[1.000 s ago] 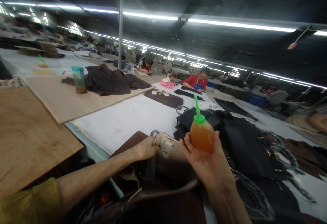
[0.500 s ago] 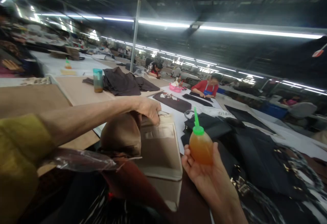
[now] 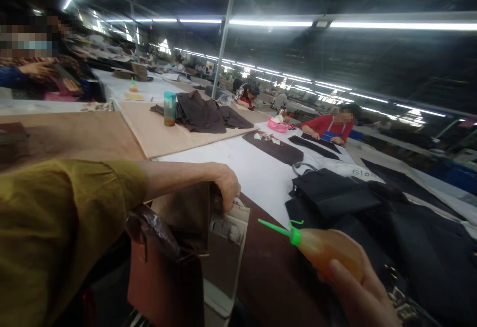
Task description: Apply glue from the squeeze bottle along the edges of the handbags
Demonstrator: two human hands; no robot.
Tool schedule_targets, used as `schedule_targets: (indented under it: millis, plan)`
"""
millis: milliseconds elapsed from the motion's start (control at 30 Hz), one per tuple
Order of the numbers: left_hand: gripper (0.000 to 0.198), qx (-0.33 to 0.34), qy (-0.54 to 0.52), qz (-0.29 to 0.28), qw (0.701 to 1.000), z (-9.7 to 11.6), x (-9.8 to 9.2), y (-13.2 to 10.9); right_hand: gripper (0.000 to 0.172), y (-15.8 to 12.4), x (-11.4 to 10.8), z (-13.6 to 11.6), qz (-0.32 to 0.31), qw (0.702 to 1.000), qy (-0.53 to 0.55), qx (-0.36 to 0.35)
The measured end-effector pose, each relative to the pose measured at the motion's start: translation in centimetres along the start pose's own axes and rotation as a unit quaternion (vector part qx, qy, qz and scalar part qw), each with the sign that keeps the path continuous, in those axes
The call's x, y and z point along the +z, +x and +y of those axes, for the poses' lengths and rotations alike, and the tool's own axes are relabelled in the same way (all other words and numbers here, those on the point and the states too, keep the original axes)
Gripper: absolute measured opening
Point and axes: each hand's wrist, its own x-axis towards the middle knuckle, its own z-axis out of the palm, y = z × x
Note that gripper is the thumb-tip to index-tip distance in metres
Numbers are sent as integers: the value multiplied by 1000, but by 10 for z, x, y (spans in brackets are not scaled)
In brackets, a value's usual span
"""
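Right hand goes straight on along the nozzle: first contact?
Likely the beige panel by the left hand, met by the nozzle ahead of the right hand; depth is unclear from this view.

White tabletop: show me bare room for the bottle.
Bare white tabletop shows between the beige board, the scrap-strewn brown panel and the overlapping black pieces. It's crowded rightward, where those pieces pile up, and close in around the left hand.

The green-nozzled bottle [image 3: 325,246] has tipped from upright to nearly level.
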Motion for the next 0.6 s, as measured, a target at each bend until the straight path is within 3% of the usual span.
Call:
schedule_targets:
  millis: [267, 367, 600]
  plan:
    - [15, 13, -14, -44, 999, -5, 9, 14, 68, -9, 23, -22, 24, 991, -129, 16]
    - [13, 10, -17, -56, 998, 0, 10, 12, 70, -8, 29, -21, 17, 993, -117, 0]
    - [14, 15, -16, -15, 1000, 1, 14, 11, 66, -7, 35, -21, 33, 990, -133, -24]
